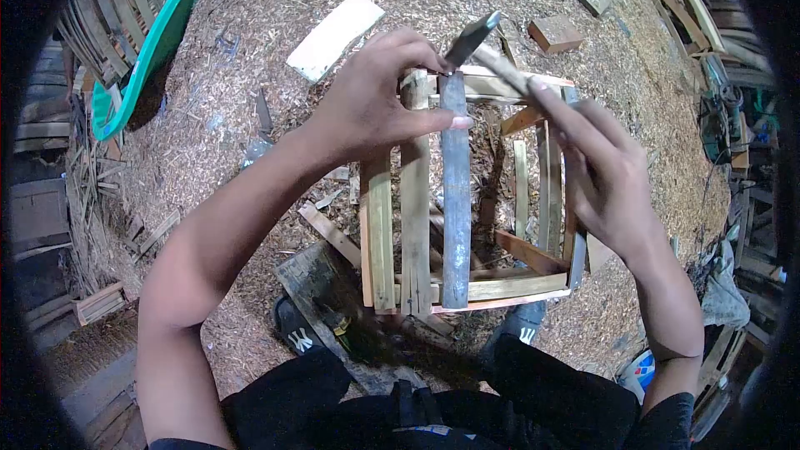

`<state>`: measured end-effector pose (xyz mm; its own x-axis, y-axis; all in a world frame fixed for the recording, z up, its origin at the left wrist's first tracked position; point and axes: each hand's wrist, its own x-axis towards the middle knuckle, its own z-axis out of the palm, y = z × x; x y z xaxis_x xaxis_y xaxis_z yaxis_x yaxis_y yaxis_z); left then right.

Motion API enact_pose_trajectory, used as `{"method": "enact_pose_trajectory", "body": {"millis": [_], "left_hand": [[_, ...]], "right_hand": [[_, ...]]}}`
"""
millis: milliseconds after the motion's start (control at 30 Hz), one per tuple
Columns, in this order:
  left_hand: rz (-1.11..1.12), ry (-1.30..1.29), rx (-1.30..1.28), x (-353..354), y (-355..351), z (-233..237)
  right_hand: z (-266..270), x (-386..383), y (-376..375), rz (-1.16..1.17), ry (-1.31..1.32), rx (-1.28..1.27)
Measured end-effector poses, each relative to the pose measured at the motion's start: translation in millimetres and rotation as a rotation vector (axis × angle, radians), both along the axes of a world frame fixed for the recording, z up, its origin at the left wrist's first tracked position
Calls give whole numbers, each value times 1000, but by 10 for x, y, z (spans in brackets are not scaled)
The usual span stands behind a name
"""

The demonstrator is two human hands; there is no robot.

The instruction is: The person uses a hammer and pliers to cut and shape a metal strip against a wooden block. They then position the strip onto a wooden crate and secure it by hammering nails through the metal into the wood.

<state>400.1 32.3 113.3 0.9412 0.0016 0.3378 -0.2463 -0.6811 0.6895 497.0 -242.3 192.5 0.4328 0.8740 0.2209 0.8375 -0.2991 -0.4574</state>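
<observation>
Crate (467,283) of rough wooden slats stands on the wood chips (217,142) right in front of you, between your shoes (296,333), with its near edge over a dark board (321,283). Across the side facing you lies a grey slat (455,217), darker than the pale slats beside it, running from the near rail to the far rail.

Your left hand (375,100) is closed over the far end of that grey slat, thumb pressed flat across it and fingers curled over the top rail. Your right hand (604,175) is wrapped around the handle of a hammer (479,37), whose head hangs just above the slat's far end, close to your left fingertips. Whether anything small sits between those fingertips I cannot tell, as the spot is blurred.

Beyond the crate a loose pale board (335,36) and a wooden block (555,33) lie on the chips. A green plastic item (167,25) sits well apart, to your far left.
</observation>
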Motion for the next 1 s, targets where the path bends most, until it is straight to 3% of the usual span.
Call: {"method": "enact_pose_trajectory", "body": {"millis": [133, 200, 300, 400, 500, 567, 633, 767, 833, 900, 933, 1000], "left_hand": [[16, 28, 13, -10, 1, 14], [10, 57, 7, -2, 4, 47], [13, 41, 6, 6, -13, 33], [8, -21, 4, 17, 1, -6], [0, -50, -7, 40, -6, -9], [13, -54, -21, 15, -2, -17], [12, 6, 4, 0, -31, 36], [0, 80, -17, 30, -2, 42], [14, 26, 11, 18, -5, 19], [20, 76, 9, 3, -12, 39], [22, 117, 10, 13, -16, 61], [14, 81, -7, 13, -12, 38]], "right_hand": [[-17, -9, 8, 69, -108, 153], [-24, -48, 13, 16, -78, -105], [-48, -6, -6, 37, -59, 65], [-79, -10, -13, 51, -133, 82], [-49, -13, 3, -2, -72, -71], [-63, 12, 5, 14, -66, -27], [-69, 11, 27, 82, -93, 220], [-34, -31, -21, 10, -77, -116], [-92, 7, -39, 9, -48, -67], [-116, 13, -42, 72, -121, 137], [-97, 10, -60, 55, -128, -2], [-87, 7, -41, 48, -113, -14]]}}
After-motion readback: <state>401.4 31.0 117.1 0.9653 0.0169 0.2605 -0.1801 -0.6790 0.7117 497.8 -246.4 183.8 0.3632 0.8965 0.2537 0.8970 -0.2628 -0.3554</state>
